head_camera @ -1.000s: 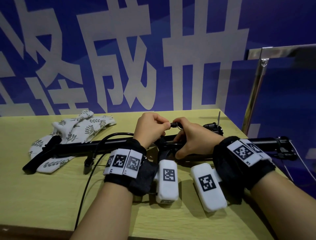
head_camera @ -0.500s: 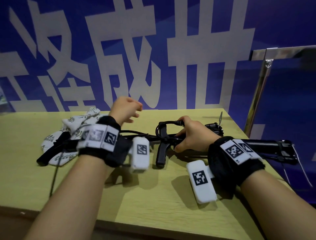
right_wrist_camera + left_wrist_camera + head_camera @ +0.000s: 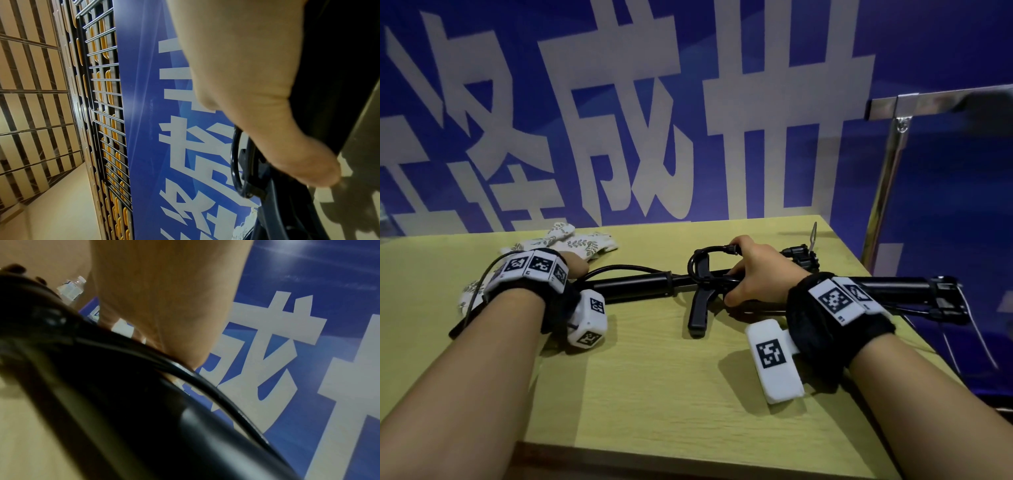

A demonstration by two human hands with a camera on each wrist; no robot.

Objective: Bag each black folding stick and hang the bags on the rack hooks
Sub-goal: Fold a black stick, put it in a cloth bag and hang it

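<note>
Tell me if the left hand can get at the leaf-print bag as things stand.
Probably yes. The left hand sits at the black folding stick, right beside the leaf-print bag on the table; nothing stands between them. Its fingers are hidden.

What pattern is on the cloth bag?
White cloth bag with a green leaf print, clearest in the head view.

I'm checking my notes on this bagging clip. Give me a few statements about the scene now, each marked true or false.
1. The right hand grips the black folding stick. True.
2. The stick is already inside the leaf-print bag. False: it lies bare on the table, the bag partly under its left end.
3. The leaf-print bag hangs on a hook. False: it lies on the table.
4. The left hand is over the stick's left part. True.
</note>
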